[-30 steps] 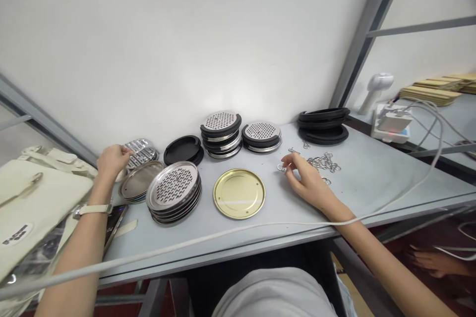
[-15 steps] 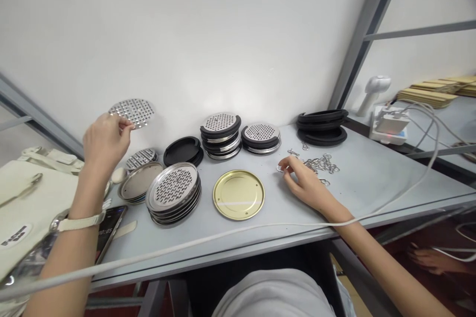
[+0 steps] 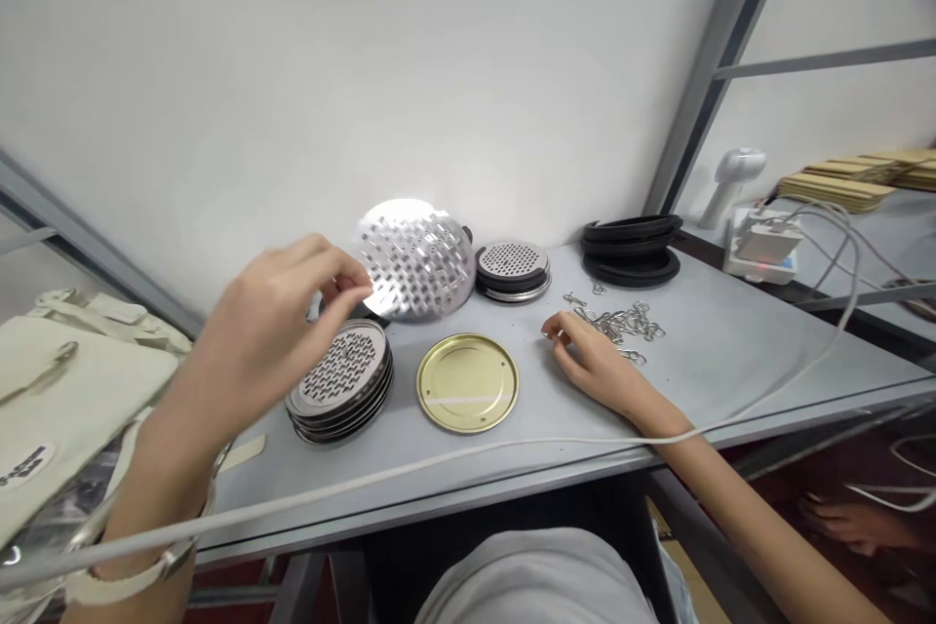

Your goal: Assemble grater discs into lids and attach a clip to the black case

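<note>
My left hand [image 3: 267, 336] pinches the edge of a round perforated metal disc [image 3: 416, 258] and holds it in the air above the table, over the gold lid [image 3: 468, 382] and the stack of perforated trays [image 3: 340, 380]. My right hand [image 3: 589, 356] rests on the grey table [image 3: 731, 351] with its fingertips pinched on a small metal ring at the near edge of a pile of wire rings [image 3: 621, 322].
Behind stand a short stack of black-rimmed perforated lids [image 3: 513, 270] and black rubber rings [image 3: 633, 249]. A cream bag [image 3: 65, 390] lies at the left. A white cable [image 3: 439, 463] runs along the table's front edge to a charger [image 3: 760, 244] at the right.
My left hand lifted a perforated disc off the far-left pile and carried it up and rightward towards the table's middle. My right hand stayed by the wire rings.
</note>
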A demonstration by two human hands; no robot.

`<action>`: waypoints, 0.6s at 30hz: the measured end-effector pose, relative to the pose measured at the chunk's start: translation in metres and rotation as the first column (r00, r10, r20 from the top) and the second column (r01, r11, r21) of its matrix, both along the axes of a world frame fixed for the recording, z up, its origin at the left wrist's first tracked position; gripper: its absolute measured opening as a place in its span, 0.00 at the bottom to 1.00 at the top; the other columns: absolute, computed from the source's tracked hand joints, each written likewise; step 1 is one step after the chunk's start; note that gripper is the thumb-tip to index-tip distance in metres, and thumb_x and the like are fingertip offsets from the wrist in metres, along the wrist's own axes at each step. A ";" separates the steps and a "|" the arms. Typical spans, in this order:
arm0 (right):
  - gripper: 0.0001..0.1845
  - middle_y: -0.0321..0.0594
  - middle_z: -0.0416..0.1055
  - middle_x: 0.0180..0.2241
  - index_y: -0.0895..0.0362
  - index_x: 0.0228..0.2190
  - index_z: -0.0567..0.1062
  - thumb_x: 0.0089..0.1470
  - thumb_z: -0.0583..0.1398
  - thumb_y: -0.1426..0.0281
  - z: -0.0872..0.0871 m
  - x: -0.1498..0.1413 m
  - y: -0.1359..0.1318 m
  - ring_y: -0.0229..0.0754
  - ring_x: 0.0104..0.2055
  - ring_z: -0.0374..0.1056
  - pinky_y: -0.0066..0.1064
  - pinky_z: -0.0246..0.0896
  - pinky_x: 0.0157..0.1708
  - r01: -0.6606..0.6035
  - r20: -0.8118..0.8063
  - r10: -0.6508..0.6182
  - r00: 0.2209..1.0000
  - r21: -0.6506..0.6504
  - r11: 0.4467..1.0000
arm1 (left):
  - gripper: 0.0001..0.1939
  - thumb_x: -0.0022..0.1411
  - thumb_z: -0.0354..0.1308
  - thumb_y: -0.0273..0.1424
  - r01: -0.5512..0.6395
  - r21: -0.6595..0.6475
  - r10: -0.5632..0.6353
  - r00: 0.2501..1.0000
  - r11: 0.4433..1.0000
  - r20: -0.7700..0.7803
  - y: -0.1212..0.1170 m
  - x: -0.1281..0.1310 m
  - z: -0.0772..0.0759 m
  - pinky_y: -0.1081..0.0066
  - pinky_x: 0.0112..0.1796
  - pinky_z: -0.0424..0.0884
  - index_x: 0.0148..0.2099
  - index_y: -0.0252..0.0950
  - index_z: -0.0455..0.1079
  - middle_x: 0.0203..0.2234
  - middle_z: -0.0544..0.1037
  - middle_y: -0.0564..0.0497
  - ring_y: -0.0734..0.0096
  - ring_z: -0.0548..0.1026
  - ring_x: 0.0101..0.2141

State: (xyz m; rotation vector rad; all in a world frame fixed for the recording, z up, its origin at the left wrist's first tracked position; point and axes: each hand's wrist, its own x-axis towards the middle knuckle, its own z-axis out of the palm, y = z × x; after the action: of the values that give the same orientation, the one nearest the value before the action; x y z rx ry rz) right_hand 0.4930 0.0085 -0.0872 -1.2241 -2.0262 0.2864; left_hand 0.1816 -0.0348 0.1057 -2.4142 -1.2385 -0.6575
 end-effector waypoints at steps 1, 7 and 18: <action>0.07 0.42 0.66 0.35 0.54 0.36 0.63 0.55 0.49 0.76 0.000 0.000 0.000 0.43 0.36 0.64 0.35 0.60 0.38 -0.001 0.004 0.001 1.000 -0.003 1.000 | 0.06 0.64 0.50 0.35 0.049 -0.066 -0.050 0.999 0.997 -0.016 -0.004 0.005 -0.004 0.68 0.35 0.63 0.38 0.41 0.66 0.33 0.71 0.54 0.69 0.69 0.33; 0.08 0.42 0.66 0.35 0.54 0.36 0.63 0.55 0.49 0.76 0.000 0.000 0.000 0.43 0.36 0.64 0.36 0.61 0.37 -0.006 0.020 0.006 1.000 0.004 1.000 | 0.07 0.65 0.48 0.32 0.175 -0.496 -0.257 0.961 0.851 -0.103 -0.014 0.030 -0.035 0.67 0.31 0.64 0.36 0.43 0.66 0.32 0.70 0.53 0.67 0.70 0.31; 0.08 0.42 0.66 0.35 0.54 0.36 0.64 0.54 0.49 0.76 -0.002 0.001 0.001 0.43 0.35 0.65 0.36 0.61 0.37 -0.006 0.036 0.006 0.999 0.004 1.000 | 0.07 0.63 0.46 0.27 0.193 -0.668 -0.179 0.980 0.719 0.091 0.012 0.031 -0.081 0.69 0.32 0.64 0.34 0.38 0.64 0.31 0.71 0.52 0.68 0.70 0.31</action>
State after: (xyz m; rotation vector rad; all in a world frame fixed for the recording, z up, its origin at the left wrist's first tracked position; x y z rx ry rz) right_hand 0.4942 0.0094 -0.0889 -1.2287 -2.0604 0.2642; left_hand 0.2130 -0.0229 0.0245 -3.1683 -1.4363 -0.2952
